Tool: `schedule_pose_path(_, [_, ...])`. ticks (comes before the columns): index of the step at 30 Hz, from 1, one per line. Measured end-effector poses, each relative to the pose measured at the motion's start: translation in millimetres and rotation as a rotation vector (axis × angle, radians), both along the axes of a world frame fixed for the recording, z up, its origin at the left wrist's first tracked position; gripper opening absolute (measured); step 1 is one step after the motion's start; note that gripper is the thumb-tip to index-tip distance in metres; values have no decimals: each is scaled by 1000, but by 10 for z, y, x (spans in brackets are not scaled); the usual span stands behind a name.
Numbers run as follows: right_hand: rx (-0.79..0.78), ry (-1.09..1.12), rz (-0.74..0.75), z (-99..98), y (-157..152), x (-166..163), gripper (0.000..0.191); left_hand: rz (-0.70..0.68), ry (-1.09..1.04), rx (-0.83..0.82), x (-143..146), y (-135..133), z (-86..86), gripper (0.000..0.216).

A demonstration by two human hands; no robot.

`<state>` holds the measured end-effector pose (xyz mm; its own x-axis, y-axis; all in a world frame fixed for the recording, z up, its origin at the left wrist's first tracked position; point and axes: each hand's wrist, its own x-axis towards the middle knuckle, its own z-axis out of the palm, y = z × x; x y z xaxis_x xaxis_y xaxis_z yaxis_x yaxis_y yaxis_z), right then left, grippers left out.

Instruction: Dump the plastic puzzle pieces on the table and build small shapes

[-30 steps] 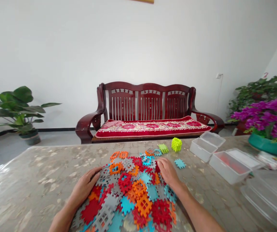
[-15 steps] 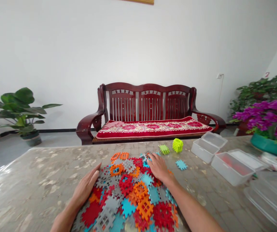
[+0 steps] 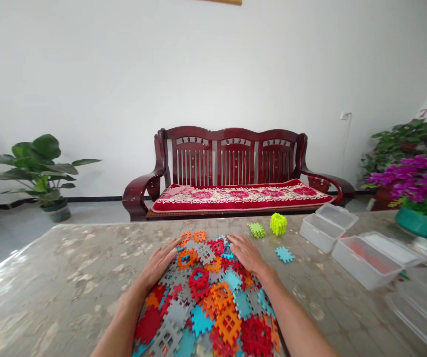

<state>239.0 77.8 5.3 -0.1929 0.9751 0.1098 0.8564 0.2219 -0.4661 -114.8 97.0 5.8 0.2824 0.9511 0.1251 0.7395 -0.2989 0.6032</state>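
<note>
A heap of flat interlocking plastic tiles (image 3: pixel 209 297) in red, orange, blue and grey lies on the marbled table (image 3: pixel 68 277) in front of me. My left hand (image 3: pixel 159 263) rests flat on the heap's left edge, fingers stretched out. On the far right side of the heap lies my right hand (image 3: pixel 246 253), palm down with its fingers extended over the tiles. Neither hand holds a tile. A single blue tile (image 3: pixel 284 255) lies apart to the right.
Two green tile clusters (image 3: pixel 278 223) sit beyond the heap. Open clear plastic boxes (image 3: pixel 325 230) and lids stand at the right, one (image 3: pixel 365 262) with red pieces inside. A teal pot of purple flowers (image 3: pixel 423 223) is at the far right. A wooden bench (image 3: pixel 231 173) stands behind the table.
Both hands have slid forward along the heap's sides toward its far end. The view has shifted slightly to the left.
</note>
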Motion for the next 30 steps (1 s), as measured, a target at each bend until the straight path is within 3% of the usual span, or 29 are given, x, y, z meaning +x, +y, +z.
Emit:
schedule_pose_path(5, [44, -4, 49, 6, -58, -111, 48, -76, 96, -22, 121, -7, -21, 54])
schedule_pose_path(16, [63, 83, 25, 24, -73, -259, 46, -6, 152, -13, 303, 49, -106, 50])
schedule_pose_path(23, [37, 114, 32, 107, -89, -287, 43, 8, 18, 13, 458, 68, -106, 53])
schedule_pose_path(30, [28, 150, 52, 119, -195, -155, 45, -4, -164, -30, 275, -59, 76, 62])
